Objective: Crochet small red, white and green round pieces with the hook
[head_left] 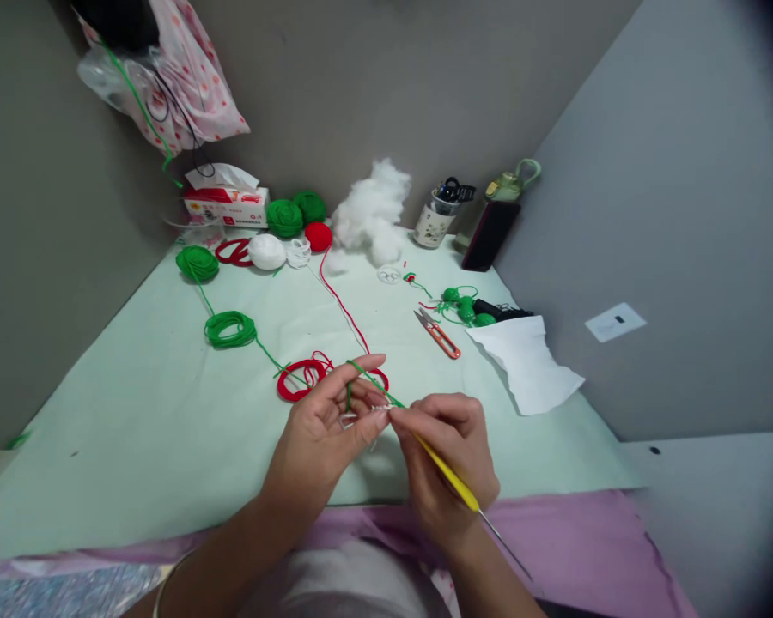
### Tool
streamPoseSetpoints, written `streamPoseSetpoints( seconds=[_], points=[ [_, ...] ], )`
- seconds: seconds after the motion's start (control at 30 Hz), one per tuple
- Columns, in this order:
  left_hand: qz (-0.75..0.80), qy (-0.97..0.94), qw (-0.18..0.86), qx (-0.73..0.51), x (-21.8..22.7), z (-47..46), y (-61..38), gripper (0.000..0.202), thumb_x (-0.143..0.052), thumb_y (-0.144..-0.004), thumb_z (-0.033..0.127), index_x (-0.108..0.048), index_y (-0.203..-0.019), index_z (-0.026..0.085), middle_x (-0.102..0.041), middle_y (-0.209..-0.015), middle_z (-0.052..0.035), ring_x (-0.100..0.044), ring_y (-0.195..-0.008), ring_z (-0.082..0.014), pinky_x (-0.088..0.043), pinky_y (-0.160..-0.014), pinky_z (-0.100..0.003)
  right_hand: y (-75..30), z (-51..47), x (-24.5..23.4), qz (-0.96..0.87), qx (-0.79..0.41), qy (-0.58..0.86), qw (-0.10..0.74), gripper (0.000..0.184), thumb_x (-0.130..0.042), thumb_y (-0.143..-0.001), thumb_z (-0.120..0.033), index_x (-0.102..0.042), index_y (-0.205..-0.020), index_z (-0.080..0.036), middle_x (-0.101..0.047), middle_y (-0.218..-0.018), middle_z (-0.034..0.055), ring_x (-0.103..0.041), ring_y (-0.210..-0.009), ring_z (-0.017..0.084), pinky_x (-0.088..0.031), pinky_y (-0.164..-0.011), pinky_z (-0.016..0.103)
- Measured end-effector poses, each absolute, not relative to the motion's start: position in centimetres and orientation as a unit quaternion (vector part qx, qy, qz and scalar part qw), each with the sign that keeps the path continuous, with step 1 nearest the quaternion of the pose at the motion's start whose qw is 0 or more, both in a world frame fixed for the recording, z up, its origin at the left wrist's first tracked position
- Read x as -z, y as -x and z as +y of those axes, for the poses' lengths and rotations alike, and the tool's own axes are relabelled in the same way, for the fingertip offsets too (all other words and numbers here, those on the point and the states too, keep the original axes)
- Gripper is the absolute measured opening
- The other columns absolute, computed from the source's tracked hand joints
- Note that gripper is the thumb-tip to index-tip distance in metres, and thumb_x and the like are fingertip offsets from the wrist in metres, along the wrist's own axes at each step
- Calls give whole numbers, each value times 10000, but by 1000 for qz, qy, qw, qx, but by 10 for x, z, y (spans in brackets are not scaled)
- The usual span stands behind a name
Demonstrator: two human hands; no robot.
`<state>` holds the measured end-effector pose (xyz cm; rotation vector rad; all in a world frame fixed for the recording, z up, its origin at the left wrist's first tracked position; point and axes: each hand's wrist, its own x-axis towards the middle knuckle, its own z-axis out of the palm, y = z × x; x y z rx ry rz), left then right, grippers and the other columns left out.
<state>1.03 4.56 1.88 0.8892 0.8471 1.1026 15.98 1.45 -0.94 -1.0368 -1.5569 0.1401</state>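
Observation:
My right hand (pixel 454 446) is closed around a crochet hook (pixel 449 472) with a yellow grip, its metal shaft slanting down to the right. Pinched between thumb and finger of my left hand (pixel 325 429) is a small piece of white crochet work (pixel 380 409), mostly covered by the fingers. Green yarn (pixel 374 384) runs over my raised left index finger to the hook's tip, which the fingertips hide. Just beyond the hands lies a red crocheted ring (pixel 289 384) with loose red yarn. A green yarn coil (pixel 230 330) rests farther left, its strand leading toward my left hand.
Orange thread snips (pixel 439 335) lie right of centre, near green crocheted balls (pixel 467 309) and a white paper sheet (pixel 525 365). Along the back stand yarn balls (pixel 284 218), white stuffing (pixel 374 210), a tissue box (pixel 227 206), a cup (pixel 435 221) and a phone (pixel 490 236). Grey partitions enclose the table.

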Motion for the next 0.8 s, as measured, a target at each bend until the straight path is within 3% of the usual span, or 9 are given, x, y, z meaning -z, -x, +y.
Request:
streamPoseSetpoints(
  seconds=[0.1,0.3,0.47,0.53,0.63,0.8],
  points=[
    [373,-388,689,-487,-18,45,-11,474,-816,-859,203,-704,-1319,229,-679,-884,3,-590,-810,-128,-498,-718,-214,-162,14,9,-685,-60,429,586,540,-646,-909,40,-744,-1262,-357,-635,-924,18,-657,-786,158,-578,-656,304],
    [371,-351,698,-501,-16,43,-13,553,-842,-845,208,-659,-1366,217,-664,-859,13,-565,-757,-113,-491,-678,-202,-168,13,15,-722,-53,423,545,495,-649,-961,-61,-688,-1377,-328,-713,-1053,67,-725,-920,208,-632,-761,347],
    [330,-261,785,-455,-20,42,-15,576,-861,-833,260,-655,-1363,166,-617,-806,24,-506,-629,-81,-456,-569,-197,-169,9,22,-741,11,407,535,538,-647,-977,-90,-621,-1476,-291,-757,-1137,101,-747,-1023,249,-644,-814,383],
    [326,-225,809,-434,-21,43,-14,570,-865,-825,250,-666,-1348,142,-584,-782,33,-461,-585,-61,-442,-546,-191,-170,10,19,-724,-40,405,556,478,-603,-1006,-101,-639,-1445,-284,-771,-1139,96,-749,-1016,239,-644,-811,385],
    [338,-218,801,-444,-22,47,-10,544,-875,-802,207,-698,-1312,137,-575,-798,29,-453,-594,-54,-444,-556,-184,-173,14,9,-672,-173,411,592,300,-559,-1033,-142,-746,-1232,-266,-787,-1036,75,-754,-931,222,-642,-799,389],
    [345,-291,764,-461,-20,48,-8,375,-840,-833,208,-773,-1202,189,-615,-828,4,-500,-645,-80,-443,-569,-185,-173,26,-1,-500,-403,377,667,221,-581,-1049,-300,-767,-961,-219,-746,-861,46,-704,-659,158,-620,-618,314]
  ],
)
